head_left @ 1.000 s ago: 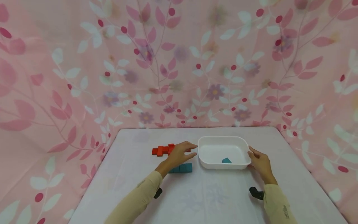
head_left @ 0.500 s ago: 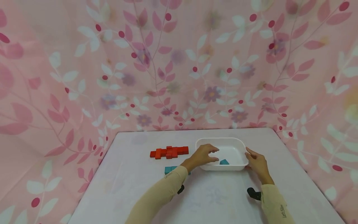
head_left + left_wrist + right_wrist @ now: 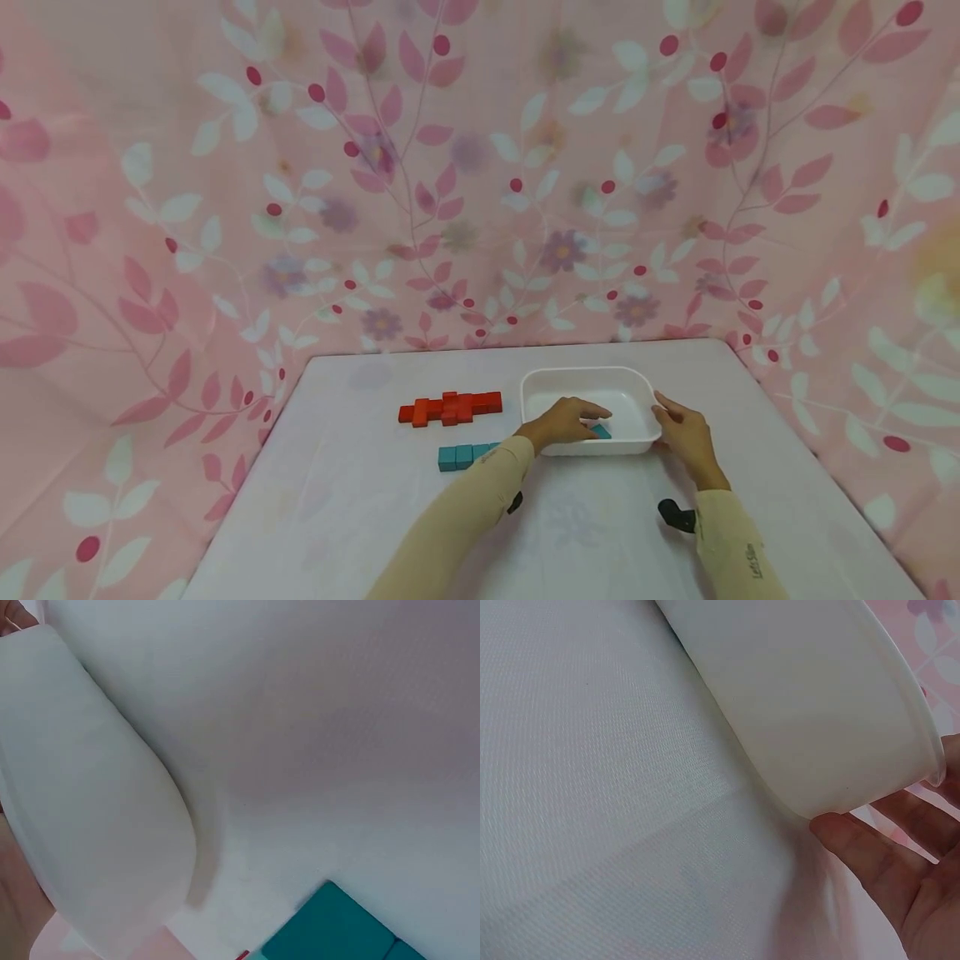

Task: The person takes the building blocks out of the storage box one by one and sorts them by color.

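A white rectangular tray [image 3: 600, 448] with rounded corners stands on the table. My left hand [image 3: 566, 420] reaches over its left front side, thumb and fingers spread apart. Beneath those fingertips, inside the tray, a small teal block [image 3: 602, 432] lies partly hidden. At the tray's right end, my right hand [image 3: 684, 432] holds it. In the right wrist view the thumb [image 3: 847, 836] is at the bottom corner, with other fingers by the rim. The left wrist view shows mainly the tray's outer wall [image 3: 97, 795], with little of the left hand.
A row of teal blocks [image 3: 456, 457] lies left of the tray, partly behind the left sleeve [image 3: 465, 517]. Farther back lies a joined row of red blocks [image 3: 450, 409]. A flowered pink cloth [image 3: 480, 167] hangs behind the white table [image 3: 337, 517].
My left hand has moved right, from beside the tray to inside it over the small teal block, uncovering the red blocks. My right hand stays at the tray's right end.
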{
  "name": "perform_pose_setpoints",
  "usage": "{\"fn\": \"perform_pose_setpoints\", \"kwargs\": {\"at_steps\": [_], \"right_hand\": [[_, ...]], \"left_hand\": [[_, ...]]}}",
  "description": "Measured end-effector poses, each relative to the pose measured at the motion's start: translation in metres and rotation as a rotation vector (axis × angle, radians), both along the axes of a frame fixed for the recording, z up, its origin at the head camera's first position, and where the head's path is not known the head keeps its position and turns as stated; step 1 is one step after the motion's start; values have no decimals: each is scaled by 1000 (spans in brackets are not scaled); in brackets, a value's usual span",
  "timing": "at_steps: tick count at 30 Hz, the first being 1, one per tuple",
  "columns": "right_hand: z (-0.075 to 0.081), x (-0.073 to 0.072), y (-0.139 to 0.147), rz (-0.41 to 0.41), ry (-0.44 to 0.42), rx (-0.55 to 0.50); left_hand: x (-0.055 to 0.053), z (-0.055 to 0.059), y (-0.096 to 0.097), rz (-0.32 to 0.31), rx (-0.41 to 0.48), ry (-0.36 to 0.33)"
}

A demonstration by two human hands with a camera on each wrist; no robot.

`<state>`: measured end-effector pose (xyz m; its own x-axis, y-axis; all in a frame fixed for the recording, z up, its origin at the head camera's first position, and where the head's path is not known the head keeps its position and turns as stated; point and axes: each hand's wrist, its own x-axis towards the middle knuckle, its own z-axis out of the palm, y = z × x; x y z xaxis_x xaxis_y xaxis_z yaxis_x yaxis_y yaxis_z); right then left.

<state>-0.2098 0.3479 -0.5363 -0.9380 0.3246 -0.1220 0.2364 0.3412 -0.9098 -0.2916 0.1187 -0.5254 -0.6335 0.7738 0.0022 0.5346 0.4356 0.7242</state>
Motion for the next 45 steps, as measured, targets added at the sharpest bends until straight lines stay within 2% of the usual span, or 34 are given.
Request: {"fn": "perform_pose_setpoints", "kwargs": {"at_steps": [8, 12, 15, 20, 27, 30, 34, 41, 45], "right_hand": [[3, -3, -6, -1, 4, 16], [4, -5, -7, 3, 4, 36], [4, -5, -7, 6, 3, 41], [2, -5, -5, -1, -4, 36], [3, -1, -4, 0, -29, 14], [4, 1, -4, 10, -45, 5], [6, 3, -4, 16, -23, 18], [5, 5, 1, 5, -16, 62], [2, 2, -1, 11, -13, 51]], "left_hand": [[-4, 1, -6, -60, -43, -93], [-4, -3, -7, -70, -25, -66], [-4, -3, -6, -53, -11, -22], [1, 0, -6, -5, 14, -11], [9, 7, -13, 68, 88, 41], [9, 10, -20, 99, 149, 35], [10, 17, -36, 127, 206, 34], [8, 31, -67, 141, 199, 73], [7, 37, -92, 177, 202, 56]]}}
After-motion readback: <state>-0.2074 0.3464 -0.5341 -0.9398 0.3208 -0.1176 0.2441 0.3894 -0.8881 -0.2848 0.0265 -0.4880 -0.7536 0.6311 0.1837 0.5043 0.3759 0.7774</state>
